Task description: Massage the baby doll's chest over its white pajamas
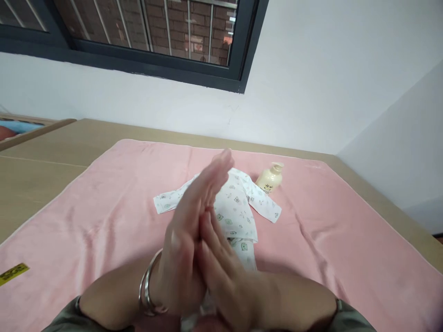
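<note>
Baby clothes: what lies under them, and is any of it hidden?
The baby clothes lie on a pink towel over the table. The pressed-together left hand and right hand hide their lower part.

The hands (blurred) hide the baby garment's middle; forearms cut off below.

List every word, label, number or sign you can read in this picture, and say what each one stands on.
Nothing here can be read.
Yellow tag at the pink towel's left edge: dark print, too blurred to read.
Cream pump bottle: a dark mark on its front, too small to read.
Baby garment: small printed pictures only, no words visible.
</note>
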The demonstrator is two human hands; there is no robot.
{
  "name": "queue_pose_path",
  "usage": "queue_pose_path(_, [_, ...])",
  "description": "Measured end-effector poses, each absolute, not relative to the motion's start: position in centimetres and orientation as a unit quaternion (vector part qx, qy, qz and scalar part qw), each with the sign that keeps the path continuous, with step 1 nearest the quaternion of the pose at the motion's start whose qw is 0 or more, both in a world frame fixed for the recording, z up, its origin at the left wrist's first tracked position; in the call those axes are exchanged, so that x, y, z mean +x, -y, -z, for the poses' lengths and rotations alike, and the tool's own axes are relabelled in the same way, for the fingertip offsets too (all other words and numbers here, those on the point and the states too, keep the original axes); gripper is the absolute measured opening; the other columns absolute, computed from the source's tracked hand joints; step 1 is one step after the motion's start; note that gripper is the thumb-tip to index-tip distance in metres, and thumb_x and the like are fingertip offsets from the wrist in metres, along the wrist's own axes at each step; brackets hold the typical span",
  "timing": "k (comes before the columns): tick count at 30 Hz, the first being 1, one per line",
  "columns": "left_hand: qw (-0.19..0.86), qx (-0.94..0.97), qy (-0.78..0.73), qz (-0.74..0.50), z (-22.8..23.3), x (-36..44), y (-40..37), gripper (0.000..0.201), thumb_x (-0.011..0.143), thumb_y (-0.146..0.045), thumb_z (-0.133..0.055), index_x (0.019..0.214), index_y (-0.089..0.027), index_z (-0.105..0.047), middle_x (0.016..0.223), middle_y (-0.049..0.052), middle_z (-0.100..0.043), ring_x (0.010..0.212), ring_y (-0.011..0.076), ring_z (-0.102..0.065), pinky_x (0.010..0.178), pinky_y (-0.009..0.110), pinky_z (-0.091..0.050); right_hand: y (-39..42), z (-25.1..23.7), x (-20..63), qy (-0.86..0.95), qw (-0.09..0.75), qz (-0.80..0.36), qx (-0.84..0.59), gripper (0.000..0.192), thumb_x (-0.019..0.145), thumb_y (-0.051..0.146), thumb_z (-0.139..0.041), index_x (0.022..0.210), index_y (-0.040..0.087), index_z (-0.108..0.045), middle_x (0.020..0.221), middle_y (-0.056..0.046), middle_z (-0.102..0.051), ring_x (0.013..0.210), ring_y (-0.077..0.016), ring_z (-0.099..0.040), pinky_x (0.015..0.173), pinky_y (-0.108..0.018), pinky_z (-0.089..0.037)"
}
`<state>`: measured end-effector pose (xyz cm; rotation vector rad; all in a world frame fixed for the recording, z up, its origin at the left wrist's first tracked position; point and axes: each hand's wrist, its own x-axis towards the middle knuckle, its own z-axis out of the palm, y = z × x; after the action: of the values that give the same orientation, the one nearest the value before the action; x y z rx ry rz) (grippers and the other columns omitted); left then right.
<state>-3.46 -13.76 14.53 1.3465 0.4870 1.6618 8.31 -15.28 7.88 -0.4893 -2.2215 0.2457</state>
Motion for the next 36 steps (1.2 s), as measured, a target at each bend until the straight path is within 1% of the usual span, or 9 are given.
queue_pose_path(2, [0.46,0.538,-0.204,-0.677,-14.2,-3.3,11.2,0.053,0.101,-0.064,-0.037,0.136,-0.032,-0.06,0.15,0.003,-0.057,0.15,0.0334,-0.04,0.125,0.059,-0.032,13.1,-8.6,8.5,0.87,0.442,-0.119,-0.186,0.079,0.105,0.048,-0.033,0.164,0.023,0.013,0.173,-0.002,0.005,0.158,-0.0302,-0.006,0.13,-0.054,-0.016])
queue_pose_path(5, [0.455,0.498,-0.237,-0.699,-12.9,-2.6,7.1,0.053,0.104,-0.058,-0.031,0.134,-0.026,-0.06,0.144,0.007,-0.062,0.142,0.0299,-0.051,0.122,0.055,-0.037,9.7,-8.4,9.0,0.838,0.433,-0.171,-0.283,0.067,0.107,0.038,-0.03,0.165,0.026,0.001,0.172,-0.003,-0.013,0.159,-0.0236,-0.014,0.129,-0.051,-0.023])
queue_pose_path(8, [0.409,0.489,-0.33,-0.696,-10.7,-1.9,3.3,0.043,0.104,-0.047,-0.036,0.131,-0.024,-0.061,0.144,0.008,-0.061,0.14,0.0249,-0.053,0.12,0.046,-0.04,6.2,-6.9,9.7,0.825,0.354,-0.183,-0.402,0.058,0.105,0.03,-0.036,0.162,0.022,-0.027,0.167,-0.009,-0.031,0.158,-0.0244,-0.02,0.129,-0.054,-0.019])
queue_pose_path(11, [0.379,0.506,-0.431,-0.644,-7.9,-1.2,0.2,0.037,0.103,-0.037,-0.037,0.119,-0.019,-0.066,0.136,0.01,-0.066,0.133,0.0232,-0.057,0.115,0.042,-0.043,3.4,-5.5,10.7,0.815,0.242,-0.152,-0.504,0.055,0.1,0.018,-0.037,0.155,0.012,-0.041,0.164,-0.016,-0.036,0.157,-0.0287,-0.02,0.127,-0.062,-0.012])
queue_pose_path(14, [0.361,0.534,-0.472,-0.601,-5.0,-0.6,-1.7,0.035,0.1,-0.029,-0.036,0.104,-0.017,-0.068,0.119,0.011,-0.073,0.118,0.0225,-0.065,0.108,0.039,-0.048,2.1,-5.1,11.6,0.82,0.166,-0.113,-0.536,0.049,0.1,0.021,-0.042,0.148,0.021,-0.053,0.162,-0.012,-0.04,0.157,-0.0313,-0.021,0.122,-0.072,-0.001])
queue_pose_path(18, [0.318,0.586,-0.483,-0.568,-1.9,-0.1,-2.9,0.031,0.098,-0.029,-0.038,0.095,-0.019,-0.067,0.105,0.009,-0.074,0.105,0.0224,-0.067,0.1,0.039,-0.051,1.3,-5.2,12.7,0.833,0.132,-0.127,-0.522,0.05,0.1,0.026,-0.046,0.15,0.031,-0.05,0.165,-0.005,-0.035,0.158,-0.0293,-0.019,0.122,-0.071,-0.001])
queue_pose_path(25, [0.233,0.651,-0.47,-0.548,-0.6,-0.1,-3.2,0.035,0.102,-0.036,-0.034,0.091,-0.021,-0.065,0.101,0.01,-0.073,0.098,0.0254,-0.065,0.097,0.044,-0.05,-1.2,-4.4,15.5,0.765,0.185,-0.142,-0.601,0.055,0.107,0.043,-0.031,0.156,0.02,-0.042,0.167,-0.009,-0.031,0.157,-0.025,-0.022,0.127,-0.057,-0.011])
queue_pose_path(30, [0.238,0.651,-0.476,-0.542,-0.5,-0.1,-3.1,0.038,0.102,-0.038,-0.033,0.097,-0.02,-0.066,0.104,0.012,-0.073,0.102,0.027,-0.066,0.099,0.046,-0.05,-0.2,-4.4,14.2,0.76,0.161,-0.09,-0.623,0.054,0.105,0.035,-0.035,0.154,0.014,-0.044,0.163,-0.015,-0.037,0.155,-0.0307,-0.028,0.126,-0.059,-0.014])
queue_pose_path(36, [0.241,0.652,-0.468,-0.546,-0.4,-0.1,-2.9,0.038,0.102,-0.037,-0.033,0.104,-0.02,-0.067,0.111,0.012,-0.074,0.106,0.0259,-0.066,0.101,0.045,-0.05,-0.3,-4.0,13.7,0.83,0.175,-0.103,-0.519,0.053,0.098,0.018,-0.039,0.149,0.026,-0.053,0.16,-0.003,-0.045,0.156,-0.0248,-0.026,0.128,-0.052,-0.014])
